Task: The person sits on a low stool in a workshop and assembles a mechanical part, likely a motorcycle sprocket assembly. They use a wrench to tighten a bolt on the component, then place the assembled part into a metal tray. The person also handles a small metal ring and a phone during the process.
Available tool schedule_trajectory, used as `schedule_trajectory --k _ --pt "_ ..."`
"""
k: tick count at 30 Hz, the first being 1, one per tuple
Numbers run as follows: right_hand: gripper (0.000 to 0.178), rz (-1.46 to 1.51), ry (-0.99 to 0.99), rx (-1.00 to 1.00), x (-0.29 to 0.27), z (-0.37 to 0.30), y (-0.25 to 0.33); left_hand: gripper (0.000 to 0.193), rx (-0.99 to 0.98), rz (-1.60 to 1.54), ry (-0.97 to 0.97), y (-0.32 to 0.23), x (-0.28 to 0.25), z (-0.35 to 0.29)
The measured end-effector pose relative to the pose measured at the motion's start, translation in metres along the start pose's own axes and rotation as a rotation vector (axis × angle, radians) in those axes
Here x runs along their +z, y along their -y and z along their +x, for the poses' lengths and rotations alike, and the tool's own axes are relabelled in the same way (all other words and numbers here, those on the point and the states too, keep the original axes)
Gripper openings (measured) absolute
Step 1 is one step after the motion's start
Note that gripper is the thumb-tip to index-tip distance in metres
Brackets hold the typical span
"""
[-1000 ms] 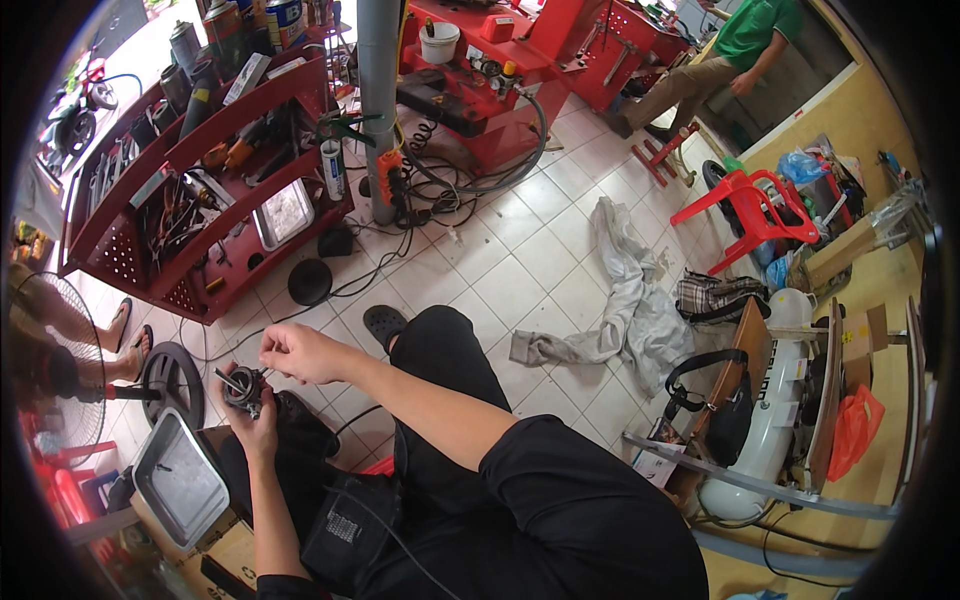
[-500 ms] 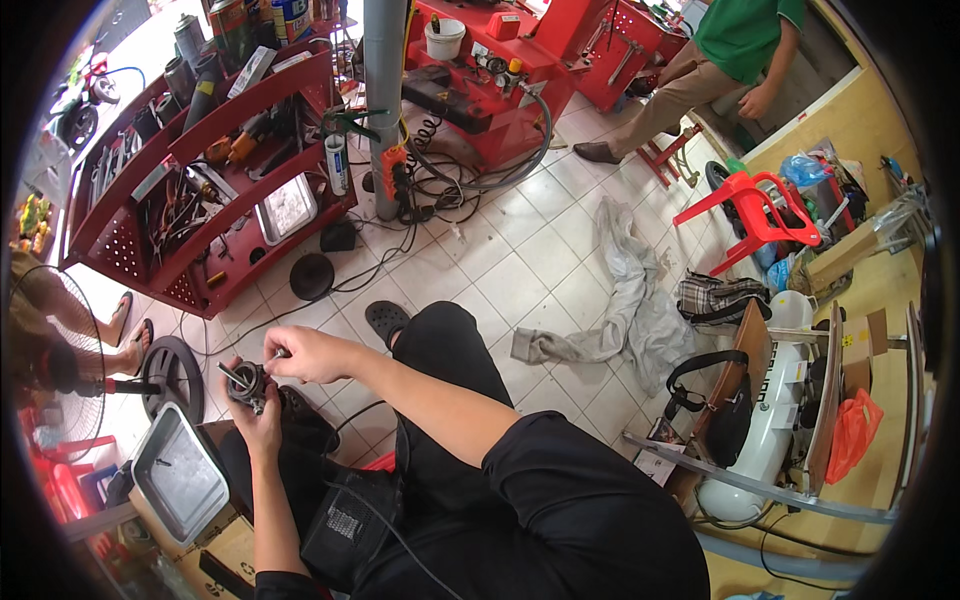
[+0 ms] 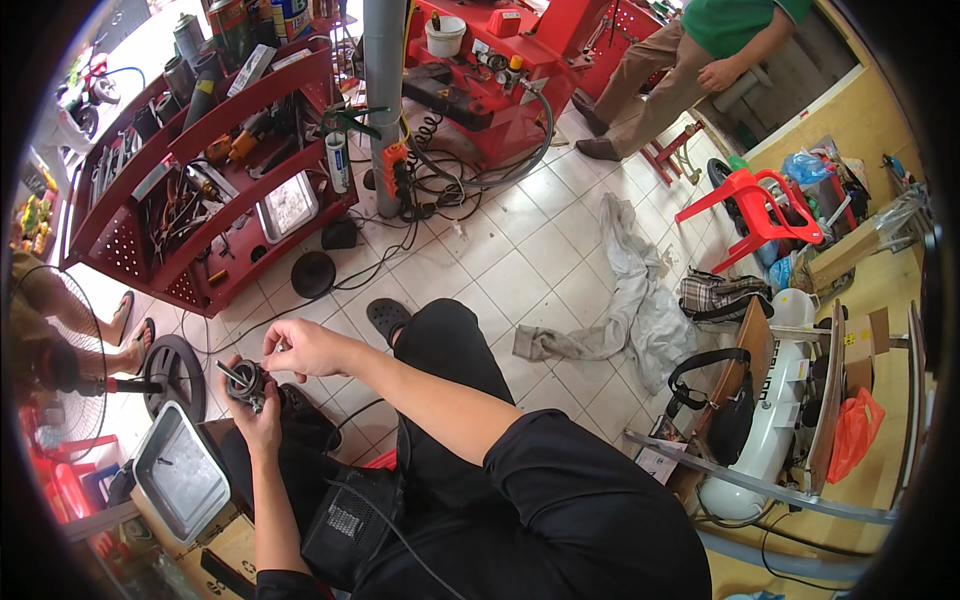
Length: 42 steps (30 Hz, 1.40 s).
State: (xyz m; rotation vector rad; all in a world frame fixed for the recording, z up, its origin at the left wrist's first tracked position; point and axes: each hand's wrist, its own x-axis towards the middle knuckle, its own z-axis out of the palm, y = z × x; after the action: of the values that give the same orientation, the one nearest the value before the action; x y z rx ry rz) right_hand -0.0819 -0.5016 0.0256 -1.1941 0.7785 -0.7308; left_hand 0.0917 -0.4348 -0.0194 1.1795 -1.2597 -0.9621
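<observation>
My left hand (image 3: 259, 423) is closed around a small, round, dark metal part (image 3: 244, 381) with a pale rod sticking out of it. Just above and to the right of that part, the fingers of my right hand (image 3: 298, 348) are pinched together. What sits between those fingertips is too small to make out. Both hands are over my lap, to the left of my raised knee.
A metal tray (image 3: 182, 474) with a small dark piece in it lies at my left, near a caged fan (image 3: 62, 360). Ahead are a red tool trolley (image 3: 240, 200), a grey post (image 3: 383, 110) and cables. A person in a green shirt (image 3: 735, 28) stands at the far right.
My right hand has shifted slightly and its fingers have re-bent beside the metal part. My left hand keeps its hold. The person in green has moved a little to the left.
</observation>
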Motion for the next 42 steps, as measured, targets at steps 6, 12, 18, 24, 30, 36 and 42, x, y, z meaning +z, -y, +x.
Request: schedule_trajectory --k 6,12,18,24,30,36,42 --pt "0.032 -0.072 -0.008 0.012 -0.006 -0.004 0.000 0.060 0.009 0.018 -0.024 -0.007 0.013 0.000" --pt "0.031 -0.009 0.011 0.137 -0.004 -0.002 0.014 0.063 0.022 0.042 -0.053 -0.009 0.007 -0.001" --pt "0.024 -0.083 0.045 0.034 -0.001 -0.016 0.024 0.067 -0.057 -0.032 0.044 -0.041 0.014 0.001" --pt "0.021 -0.064 0.051 0.274 -0.002 -0.020 0.040 0.064 0.017 -0.149 0.068 -0.038 0.009 -0.003" --pt "0.028 -0.078 -0.094 0.039 0.015 -0.027 0.042 0.063 0.041 -0.182 0.061 -0.044 0.009 -0.002" --pt "0.030 -0.135 -0.039 0.233 0.006 -0.021 0.025 0.064 0.169 -0.059 0.069 -0.037 0.006 -0.001" --pt "0.013 -0.210 -0.093 0.039 0.002 -0.025 0.020 0.061 -0.028 -0.267 0.117 -0.020 0.015 0.004"
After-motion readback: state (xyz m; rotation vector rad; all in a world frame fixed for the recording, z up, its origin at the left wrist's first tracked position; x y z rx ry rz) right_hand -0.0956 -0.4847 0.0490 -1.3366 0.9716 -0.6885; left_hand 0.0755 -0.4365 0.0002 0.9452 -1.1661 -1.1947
